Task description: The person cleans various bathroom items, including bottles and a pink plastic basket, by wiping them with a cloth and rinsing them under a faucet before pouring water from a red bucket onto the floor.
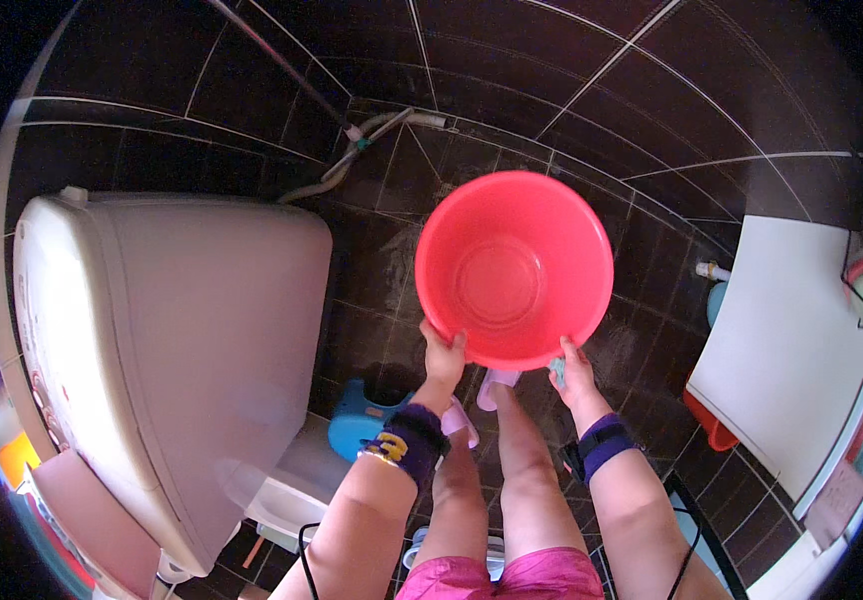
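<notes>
A red plastic basin (503, 281), open side up, is held out over the dark tiled floor. My left hand (443, 361) grips its near rim at the left, the thumb on the rim. At the near right of the rim, my right hand (575, 371) pinches the edge. A small pale green cloth or scrap (557, 370) sits between that hand's fingers. No objects show inside the basin. Dark blue bands circle both wrists.
A large white appliance (229, 345) stands at the left, with a blue plastic stool (360, 424) beside it. A white cabinet or panel (784, 345) is at the right. A grey hose (319, 187) runs along the far corner. Pink slippers (461, 424) are on the feet below.
</notes>
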The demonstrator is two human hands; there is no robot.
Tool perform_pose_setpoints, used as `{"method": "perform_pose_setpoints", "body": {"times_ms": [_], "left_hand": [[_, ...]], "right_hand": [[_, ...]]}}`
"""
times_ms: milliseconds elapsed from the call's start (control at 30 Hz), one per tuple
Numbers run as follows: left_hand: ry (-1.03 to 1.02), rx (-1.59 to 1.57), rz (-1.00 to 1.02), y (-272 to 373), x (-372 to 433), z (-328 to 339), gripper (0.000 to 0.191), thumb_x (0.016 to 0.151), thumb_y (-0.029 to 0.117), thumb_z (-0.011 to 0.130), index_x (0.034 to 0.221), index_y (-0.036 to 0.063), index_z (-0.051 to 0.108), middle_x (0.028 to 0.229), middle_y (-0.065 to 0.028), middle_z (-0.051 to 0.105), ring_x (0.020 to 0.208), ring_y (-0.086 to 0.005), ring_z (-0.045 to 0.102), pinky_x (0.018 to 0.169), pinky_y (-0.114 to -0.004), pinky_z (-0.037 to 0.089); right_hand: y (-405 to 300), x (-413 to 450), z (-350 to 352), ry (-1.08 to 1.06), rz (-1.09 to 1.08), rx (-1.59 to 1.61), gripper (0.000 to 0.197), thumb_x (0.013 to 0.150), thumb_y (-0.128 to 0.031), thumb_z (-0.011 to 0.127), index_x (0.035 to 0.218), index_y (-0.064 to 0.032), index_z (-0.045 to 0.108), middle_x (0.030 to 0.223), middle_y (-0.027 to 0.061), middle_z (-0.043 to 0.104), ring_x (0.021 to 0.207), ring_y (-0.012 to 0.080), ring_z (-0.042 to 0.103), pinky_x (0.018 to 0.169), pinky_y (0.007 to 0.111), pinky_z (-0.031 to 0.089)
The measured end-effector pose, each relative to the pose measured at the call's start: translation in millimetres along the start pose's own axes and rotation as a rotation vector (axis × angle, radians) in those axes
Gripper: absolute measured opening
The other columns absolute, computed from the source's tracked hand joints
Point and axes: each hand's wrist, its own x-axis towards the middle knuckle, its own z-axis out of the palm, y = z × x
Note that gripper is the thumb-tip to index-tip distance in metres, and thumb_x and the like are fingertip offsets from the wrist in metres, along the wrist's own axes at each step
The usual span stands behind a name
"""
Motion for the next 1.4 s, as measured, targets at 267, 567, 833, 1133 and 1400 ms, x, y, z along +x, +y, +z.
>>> {"method": "perform_pose_setpoints", "body": {"times_ms": [267,567,833,1133,1400], "left_hand": [[-0.282,-0.300,-0.397,34,45,27,0.065,0.094,0.012,0.051,0.144,0.0199,0.011,0.124,-0.0131,0.053,0.086,-0.0226,0.065,0.068,-0.032,0.055],[-0.278,-0.360,-0.591,-20,-21,9,0.057,0.093,0.013,0.052,0.142,0.0130,0.022,0.125,-0.0162,0.054,0.083,-0.0234,0.066,0.069,-0.034,0.055],[-0.308,-0.448,-0.653,24,-68,9,0.041,0.093,0.008,0.048,0.133,0.0099,0.040,0.111,-0.0099,0.062,0.081,-0.0200,0.066,0.065,-0.030,0.054],[-0.365,-0.452,-0.353,219,-112,-1,0.043,0.093,0.018,0.054,0.131,0.0039,0.039,0.114,-0.0108,0.060,0.093,-0.0202,0.061,0.078,-0.032,0.052],[-0.406,-0.215,-0.019,348,-167,-21,0.022,0.092,0.014,0.053,0.108,-0.0007,0.050,0.097,-0.0078,0.060,0.081,-0.0139,0.061,0.069,-0.027,0.053]], "right_hand": [[-60,77,56,-0.081,-0.036,0.064,0.018,0.085,-0.034,0.066,0.088,-0.0204,0.054,0.070,-0.0029,0.056,0.055,0.0087,0.054,0.041,0.020,0.041],[-65,124,121,-0.245,0.028,0.239,0.030,0.088,-0.045,0.061,0.088,-0.0149,0.056,0.076,-0.0014,0.059,0.061,0.0094,0.054,0.047,0.020,0.044],[-96,95,108,-0.236,0.073,-0.164,0.042,0.095,-0.047,0.046,0.103,-0.0076,0.059,0.090,0.0057,0.065,0.069,0.0179,0.064,0.056,0.026,0.056],[-93,-146,87,-0.544,-0.370,-0.277,0.026,0.096,-0.026,0.053,0.110,-0.0047,0.056,0.101,0.0075,0.064,0.092,0.0157,0.062,0.082,0.029,0.052],[-133,-304,74,-0.731,-0.680,-0.309,0.036,0.102,-0.029,0.036,0.122,-0.0022,0.051,0.121,0.0109,0.057,0.111,0.0184,0.054,0.097,0.031,0.042]]}}
